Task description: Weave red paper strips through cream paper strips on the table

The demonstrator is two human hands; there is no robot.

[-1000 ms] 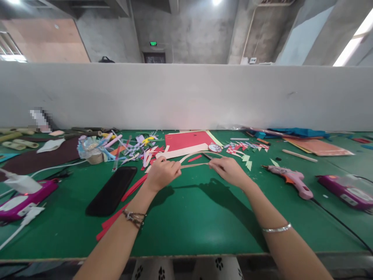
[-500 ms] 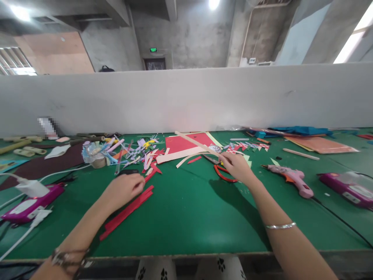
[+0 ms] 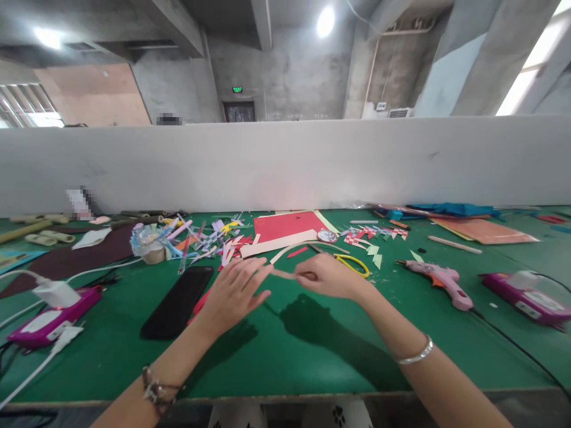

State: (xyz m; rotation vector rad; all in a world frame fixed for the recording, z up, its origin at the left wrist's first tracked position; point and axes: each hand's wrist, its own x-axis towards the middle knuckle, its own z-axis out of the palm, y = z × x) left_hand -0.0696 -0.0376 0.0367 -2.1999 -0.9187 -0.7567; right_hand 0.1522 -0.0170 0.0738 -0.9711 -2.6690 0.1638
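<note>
My right hand [image 3: 328,276] is closed on a pale paper strip [image 3: 284,274], held just above the table. My left hand [image 3: 238,290] is open, fingers stretched and thumb apart, at the strip's other end; whether it touches the strip I cannot tell. Under my left forearm, red paper strips [image 3: 200,304] are partly hidden. Left of them lies a black phone [image 3: 178,302]. Behind my right hand shows the yellow handle loop of scissors [image 3: 363,265], their blades mostly covered. A curved cream strip [image 3: 285,249] lies before a red paper sheet [image 3: 289,227].
Coloured paper scraps [image 3: 232,246] and a small tub of strips [image 3: 154,252] lie at the back left. On the right are a pink glue gun [image 3: 439,278], a purple power strip [image 3: 526,300] and an orange sheet [image 3: 486,227]. Another power strip [image 3: 56,315] sits left with cables.
My right hand has drawn the pale strip back and left, closer to my left hand. The left hand has moved right off the phone and spread its fingers.
</note>
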